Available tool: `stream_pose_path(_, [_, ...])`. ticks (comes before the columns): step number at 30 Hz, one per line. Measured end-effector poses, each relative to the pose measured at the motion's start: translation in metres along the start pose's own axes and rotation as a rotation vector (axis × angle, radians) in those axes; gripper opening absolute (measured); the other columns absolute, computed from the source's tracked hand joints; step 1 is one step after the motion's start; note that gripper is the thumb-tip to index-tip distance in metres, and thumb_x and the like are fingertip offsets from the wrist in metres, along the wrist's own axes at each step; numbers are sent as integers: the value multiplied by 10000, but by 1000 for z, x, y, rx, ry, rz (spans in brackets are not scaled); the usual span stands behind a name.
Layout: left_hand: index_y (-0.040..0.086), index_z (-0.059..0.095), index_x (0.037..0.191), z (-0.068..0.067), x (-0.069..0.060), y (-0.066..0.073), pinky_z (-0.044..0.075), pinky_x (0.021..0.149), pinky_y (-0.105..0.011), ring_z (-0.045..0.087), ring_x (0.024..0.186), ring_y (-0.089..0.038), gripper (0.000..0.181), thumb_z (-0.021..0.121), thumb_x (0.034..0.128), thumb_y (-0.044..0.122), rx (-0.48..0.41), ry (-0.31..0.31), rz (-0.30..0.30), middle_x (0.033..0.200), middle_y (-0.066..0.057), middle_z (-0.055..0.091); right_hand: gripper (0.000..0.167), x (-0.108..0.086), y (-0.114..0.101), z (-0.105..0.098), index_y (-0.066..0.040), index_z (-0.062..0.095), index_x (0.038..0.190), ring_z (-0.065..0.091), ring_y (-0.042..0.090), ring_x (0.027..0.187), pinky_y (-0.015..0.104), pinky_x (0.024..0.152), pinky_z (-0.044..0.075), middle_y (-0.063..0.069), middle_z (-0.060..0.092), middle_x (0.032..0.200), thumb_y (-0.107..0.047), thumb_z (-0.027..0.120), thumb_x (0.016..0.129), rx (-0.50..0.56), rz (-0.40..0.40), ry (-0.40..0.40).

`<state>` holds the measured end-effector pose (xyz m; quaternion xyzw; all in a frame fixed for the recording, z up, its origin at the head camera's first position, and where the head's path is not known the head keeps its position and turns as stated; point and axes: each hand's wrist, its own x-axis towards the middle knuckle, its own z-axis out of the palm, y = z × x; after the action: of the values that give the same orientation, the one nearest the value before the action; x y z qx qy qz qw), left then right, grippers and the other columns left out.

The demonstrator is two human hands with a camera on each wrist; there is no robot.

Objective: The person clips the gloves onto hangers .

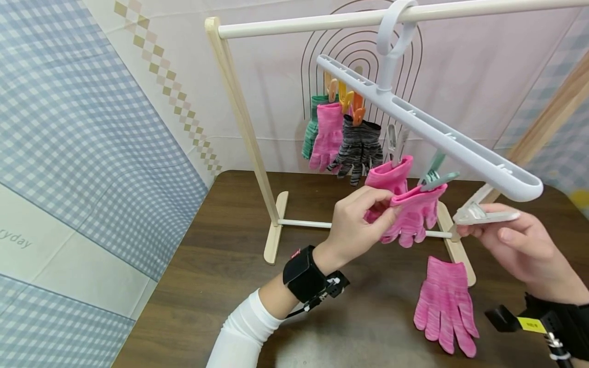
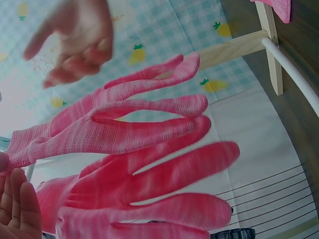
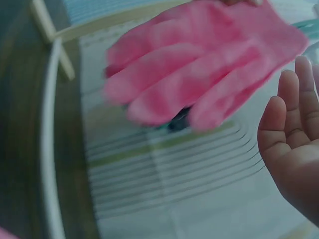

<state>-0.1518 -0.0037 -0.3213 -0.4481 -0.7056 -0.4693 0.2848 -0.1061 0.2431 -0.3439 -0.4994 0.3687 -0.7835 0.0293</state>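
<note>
My left hand (image 1: 361, 220) pinches the cuff edge of a pink glove (image 1: 416, 214) between thumb and fingertips. A green clip (image 1: 437, 180) grips that cuff and hangs from the white hanger (image 1: 428, 120). Just behind, another pink glove (image 1: 388, 174) hangs from a whitish clip (image 1: 392, 138). My right hand (image 1: 524, 245) is beside a white clip (image 1: 483, 214) at the hanger's near end, its fingers loosely bent; whether they touch the clip is unclear. In the right wrist view its fingers (image 3: 294, 114) hold nothing visible. A third pink glove (image 1: 446, 304) lies flat on the table.
At the hanger's far end, a green glove (image 1: 311, 128), a pink glove (image 1: 329, 135) and a dark striped glove (image 1: 361, 148) hang from clips. A wooden rack (image 1: 244, 122) with a white top rail (image 1: 299, 24) stands on the brown table (image 1: 221, 306).
</note>
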Motion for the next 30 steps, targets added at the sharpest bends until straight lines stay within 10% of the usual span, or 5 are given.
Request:
stream_pose_path(16, [20, 622, 861, 2, -1, -2, 398, 618, -72, 483, 687, -35, 105, 630, 778, 85, -2, 25, 12, 776, -32, 592, 430, -59, 0, -23, 129, 452, 1166, 579, 168, 999, 223, 800, 466, 135, 601, 1088, 217, 184, 842, -380, 417, 226])
stream_pose_path(24, [17, 617, 865, 1, -1, -1, 401, 636, -60, 491, 699, -40, 110, 631, 779, 84, -4, 17, 12, 783, -39, 594, 278, -66, 0, -18, -35, 539, 1144, 591, -7, 916, 148, 720, 445, -107, 649, 999, 10, 415, 898, -931, 852, 316])
stream_pose_path(30, [16, 615, 870, 0, -3, 0, 416, 619, -80, 484, 688, -34, 116, 631, 777, 84, -12, 11, 5, 778, -36, 585, 239, -67, 8, -14, -14, 558, 1098, 567, -44, 820, 188, 626, 465, -206, 608, 927, -98, 510, 880, -1143, 945, 291])
